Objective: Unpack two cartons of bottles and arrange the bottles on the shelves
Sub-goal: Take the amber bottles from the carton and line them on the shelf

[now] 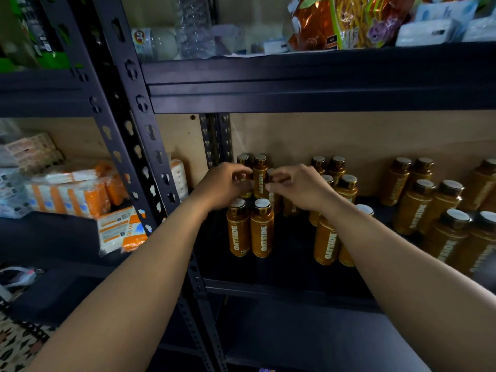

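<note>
Dark metal shelving fills the view, with a brown board behind it and a dim, dark shelf at chest height carrying the brown bottles; both bare forearms reach in from below toward the back left corner of that shelf; the left hand is curled around a bottle in the second row, fingers bent over its top so the cap is hidden, and the grip looks closed on it; the right hand is wrapped over the neighbouring bottle, thumb and fingers pinched at its cap, though how firmly it clamps is hard to judge; just behind the hands stand two capped bottles against the board; in front of the hands stands a front pair, upright, touching side by side, white lettering running up their labels; to the right, partly behind the right forearm, is a second cluster in rows of two; farther right a third cluster runs off the edge (blurred there); on the upper shelf lie snack bags and clear plastic containers; the bay to the left holds orange and white packets; a patterned floor shows at the lower left corner.
</note>
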The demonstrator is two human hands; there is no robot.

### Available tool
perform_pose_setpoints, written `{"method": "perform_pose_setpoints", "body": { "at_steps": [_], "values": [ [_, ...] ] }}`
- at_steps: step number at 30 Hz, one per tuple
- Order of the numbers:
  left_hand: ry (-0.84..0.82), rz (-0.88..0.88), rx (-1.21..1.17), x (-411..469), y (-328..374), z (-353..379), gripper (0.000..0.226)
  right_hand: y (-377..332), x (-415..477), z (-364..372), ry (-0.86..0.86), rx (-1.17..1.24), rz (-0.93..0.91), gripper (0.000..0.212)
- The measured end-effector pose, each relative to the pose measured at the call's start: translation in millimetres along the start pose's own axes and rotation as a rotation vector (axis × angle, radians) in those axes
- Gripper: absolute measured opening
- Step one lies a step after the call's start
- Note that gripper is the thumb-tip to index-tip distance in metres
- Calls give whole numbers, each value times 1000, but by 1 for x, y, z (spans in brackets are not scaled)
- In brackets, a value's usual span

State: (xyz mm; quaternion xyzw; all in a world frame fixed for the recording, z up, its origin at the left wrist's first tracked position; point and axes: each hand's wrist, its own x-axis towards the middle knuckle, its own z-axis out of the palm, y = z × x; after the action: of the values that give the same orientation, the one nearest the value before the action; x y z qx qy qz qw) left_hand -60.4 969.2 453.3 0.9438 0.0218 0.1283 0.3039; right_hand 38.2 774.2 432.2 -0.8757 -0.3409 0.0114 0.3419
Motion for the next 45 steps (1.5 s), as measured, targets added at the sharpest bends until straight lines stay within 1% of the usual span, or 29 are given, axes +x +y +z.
{"method": "perform_pose_setpoints", "body": {
  "at_steps": [2, 5, 7, 10, 11, 13, 15, 17, 18, 20, 24, 27, 32, 38, 41, 42, 45],
  "values": [
    [-20, 9, -1, 17, 3, -1, 39, 4, 10, -17, 12, -55, 11, 45],
    [-93, -60, 36, 47, 1, 4, 49, 16, 26, -36, 7, -78, 76, 33],
    [-144, -103, 64, 66, -1, 11, 53, 25, 35, -42, -25, -121, 108, 29],
    [-186, -78, 78, 92, -5, 25, 47, 37, 47, -46, -74, -254, 112, 23],
    [-201, -72, 81, 99, -6, 30, 47, 40, 51, -47, -92, -273, 115, 24],
    [-222, -82, 71, 109, -9, 38, 54, 44, 57, -46, -132, -335, 112, 31],
    [-233, -126, 9, 115, -12, 46, 61, 46, 61, -46, -165, -396, 102, 38],
    [-238, -150, -45, 120, -15, 53, 68, 52, 65, -44, -166, -370, 134, 47],
    [-240, -153, -52, 123, -16, 56, 69, 55, 66, -43, -171, -356, 150, 52],
    [-246, -136, -44, 126, -19, 62, 61, 62, 69, -39, -165, -340, 165, 57],
    [-222, -119, -33, 131, -25, 67, 59, 67, 71, -33, -137, -314, 142, 49],
    [-222, -137, -48, 131, -26, 68, 58, 69, 72, -30, -127, -293, 131, 50],
    [-228, -227, -124, 124, -27, 63, 64, 64, 72, -25, -105, -238, 126, 46],
    [-214, -343, -157, 107, -30, 50, 75, 52, 71, -16, -143, -186, 101, 48],
    [-158, -392, -204, 96, -34, 42, 68, 44, 72, -12, -175, -170, 78, 37],
    [-148, -393, -201, 93, -36, 41, 65, 42, 72, -10, -186, -161, 77, 36],
    [-136, -367, -171, 86, -40, 39, 57, 38, 73, -3, -187, -86, 103, 49]
  ]
}}
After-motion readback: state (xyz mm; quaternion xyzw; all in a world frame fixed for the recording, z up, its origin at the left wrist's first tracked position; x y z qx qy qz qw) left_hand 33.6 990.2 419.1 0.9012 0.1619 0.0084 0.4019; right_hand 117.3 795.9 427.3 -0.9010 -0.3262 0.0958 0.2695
